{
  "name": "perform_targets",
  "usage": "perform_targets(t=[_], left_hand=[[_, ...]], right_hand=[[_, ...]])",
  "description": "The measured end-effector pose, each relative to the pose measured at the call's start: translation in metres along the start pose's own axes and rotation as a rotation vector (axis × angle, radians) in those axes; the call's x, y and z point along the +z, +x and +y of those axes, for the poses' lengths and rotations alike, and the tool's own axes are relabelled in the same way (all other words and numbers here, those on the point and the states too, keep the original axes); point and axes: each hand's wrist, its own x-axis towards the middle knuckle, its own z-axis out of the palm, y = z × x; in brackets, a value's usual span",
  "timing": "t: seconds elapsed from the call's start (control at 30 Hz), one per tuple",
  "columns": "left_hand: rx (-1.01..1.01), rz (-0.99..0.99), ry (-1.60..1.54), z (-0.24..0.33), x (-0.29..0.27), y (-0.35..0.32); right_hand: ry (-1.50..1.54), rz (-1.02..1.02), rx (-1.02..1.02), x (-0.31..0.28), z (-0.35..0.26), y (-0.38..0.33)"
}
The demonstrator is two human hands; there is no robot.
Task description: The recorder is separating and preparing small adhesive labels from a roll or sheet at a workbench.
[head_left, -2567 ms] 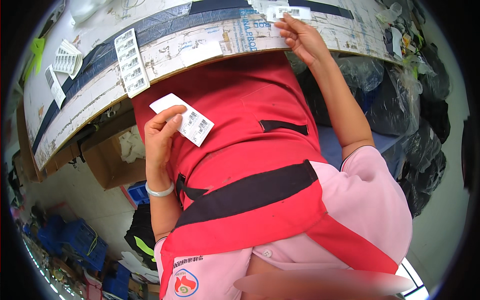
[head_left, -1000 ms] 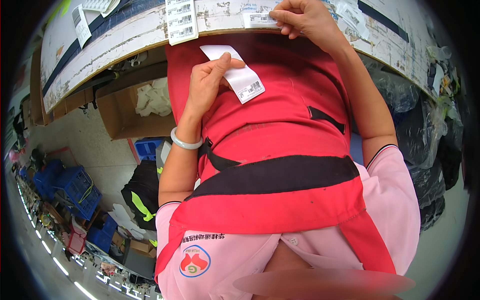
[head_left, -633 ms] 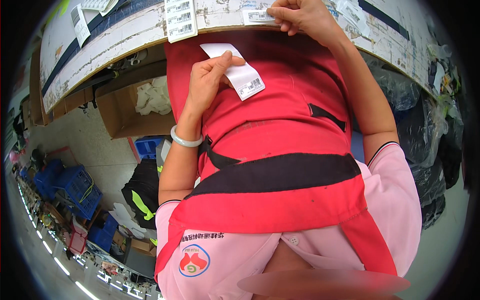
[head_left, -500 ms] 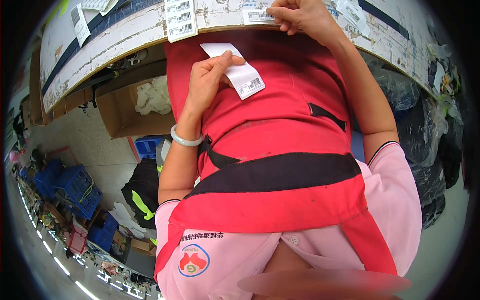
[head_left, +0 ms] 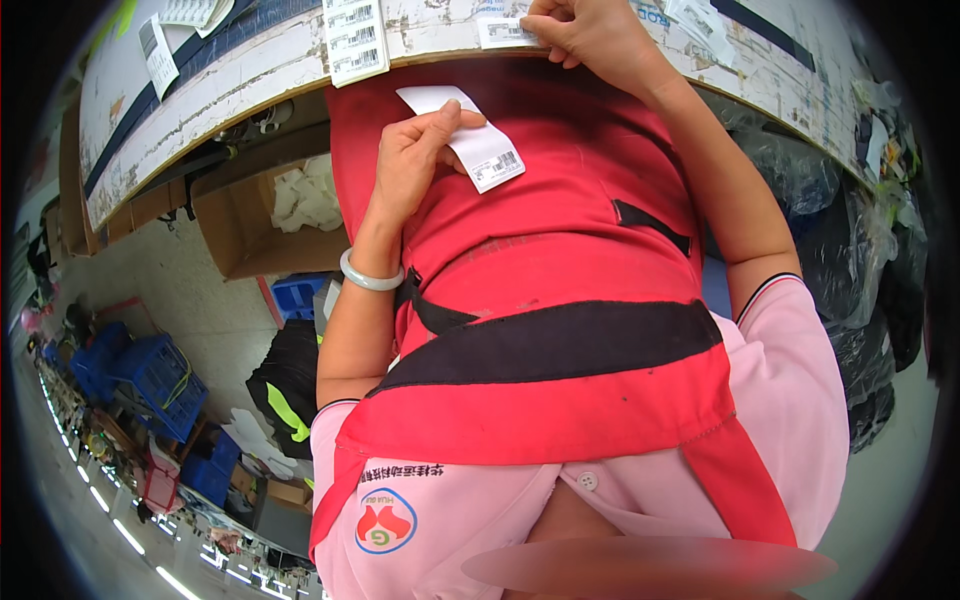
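In front of the red apron, my left hand (head_left: 412,165) pinches a white strip of label backing (head_left: 472,140) between thumb and fingers. One printed barcode label (head_left: 497,168) shows at the strip's lower end. On the near edge of the worn white table, my right hand (head_left: 598,42) is closed at the right end of another barcode label (head_left: 505,33), which lies on the tabletop. The fingertips partly cover that end. Left of it, a stack of label sheets (head_left: 356,45) overhangs the table edge.
More label strips (head_left: 160,58) lie at the table's far left, and loose labels (head_left: 706,30) at its right. Below the table stands a cardboard box (head_left: 232,225) with crumpled white paper. Clear plastic bags (head_left: 835,240) hang or lie at the right. Blue crates (head_left: 160,385) stand on the left.
Both hands keep their grips. The whole view has shifted slightly, and the right hand with its label appears a little further left and up.
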Motion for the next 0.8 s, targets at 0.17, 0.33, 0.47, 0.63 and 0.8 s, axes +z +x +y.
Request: perform_targets(t=[0.17,0.33,0.47,0.63,0.8], left_hand=[[0.018,0.000,-0.011,-0.001,0.001,0.002],[-0.003,0.035,-0.042,0.002,0.004,-0.006],[-0.043,-0.014,-0.091,0.007,0.004,-0.011],[-0.074,-0.026,-0.143,0.012,0.009,-0.010],[-0.049,-0.030,-0.036,0.014,0.014,-0.010]], right_hand=[[0.047,-0.006,-0.010,-0.011,0.003,-0.006],[0.359,0.119,-0.100,-0.042,0.028,-0.024],[0.143,0.483,-0.035,-0.107,0.076,-0.031],[-0.392,0.669,0.057,-0.122,0.113,-0.029],[-0.572,0.643,-0.050,-0.083,0.064,-0.040]])
